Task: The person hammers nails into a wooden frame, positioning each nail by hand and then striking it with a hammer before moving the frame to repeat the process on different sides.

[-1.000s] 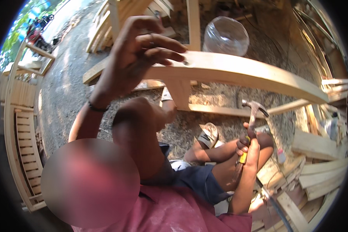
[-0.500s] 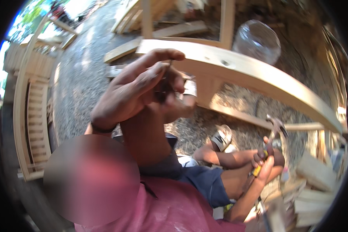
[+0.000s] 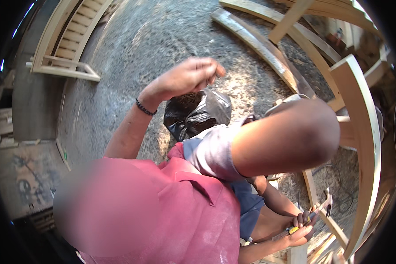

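The right hand point(image 3: 303, 232) clasps the hammer point(image 3: 328, 203) near the wooden frame point(image 3: 366, 119) while the left hand point(image 3: 189, 78), its loosely curled grip's contents untellable, seems poised for the black bag point(image 3: 202, 115) on the ground point(image 3: 136, 48), calling for lowered fingers.

Dressed in a maroon shirt point(image 3: 202, 215) and dark blue shorts point(image 3: 248, 204).
Marked with some whitish, dusty smudges on the shirt front; wearing at the left wrist one dark bracelet point(image 3: 145, 108) of braided look; bare at both hands point(image 3: 185, 81); paler at one sunlit shorts leg.
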The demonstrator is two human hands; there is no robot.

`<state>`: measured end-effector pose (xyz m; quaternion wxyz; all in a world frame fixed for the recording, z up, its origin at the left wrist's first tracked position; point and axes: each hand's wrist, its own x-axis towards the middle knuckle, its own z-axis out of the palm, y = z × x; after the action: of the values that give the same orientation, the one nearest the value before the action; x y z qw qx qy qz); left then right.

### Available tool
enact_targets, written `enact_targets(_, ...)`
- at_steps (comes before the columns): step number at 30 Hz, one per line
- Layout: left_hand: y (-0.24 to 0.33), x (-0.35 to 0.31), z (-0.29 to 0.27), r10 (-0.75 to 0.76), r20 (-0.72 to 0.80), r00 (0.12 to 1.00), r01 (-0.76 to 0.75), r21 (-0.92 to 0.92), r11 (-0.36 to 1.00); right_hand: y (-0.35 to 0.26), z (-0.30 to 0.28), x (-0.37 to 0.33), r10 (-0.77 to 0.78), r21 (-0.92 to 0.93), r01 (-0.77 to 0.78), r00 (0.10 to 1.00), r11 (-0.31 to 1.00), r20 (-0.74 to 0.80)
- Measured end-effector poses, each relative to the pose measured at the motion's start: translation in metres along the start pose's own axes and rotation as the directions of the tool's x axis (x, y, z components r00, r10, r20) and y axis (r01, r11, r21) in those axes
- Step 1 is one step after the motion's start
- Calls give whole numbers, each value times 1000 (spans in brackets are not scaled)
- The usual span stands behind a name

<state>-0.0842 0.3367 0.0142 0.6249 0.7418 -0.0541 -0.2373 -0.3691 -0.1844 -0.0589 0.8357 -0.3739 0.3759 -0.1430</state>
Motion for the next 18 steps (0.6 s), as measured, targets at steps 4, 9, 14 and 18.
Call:
enact_targets(4, -122, -46, -28, -504, -22, 863, 505, 7, 863, -4, -7, 8, 32, -20, -31, 999, 999, 15)
enact_targets(9, -252, -63, -14, -511, -195, 837, 441, -311, 842, -7, -1, 14, 41, -142, -38, 999, 989, 18)
enact_targets(14, -289, -49, -12, -175, -493, 852, 398, 395, 828, -3, 19, 12, 121, -106, -107, 983, 989, 138)
enact_targets(18, -295, -15, -34, -193, -485, 853, 499, 647, 576, 2, 51, -5, 18, -108, -13, 999, 994, 48)
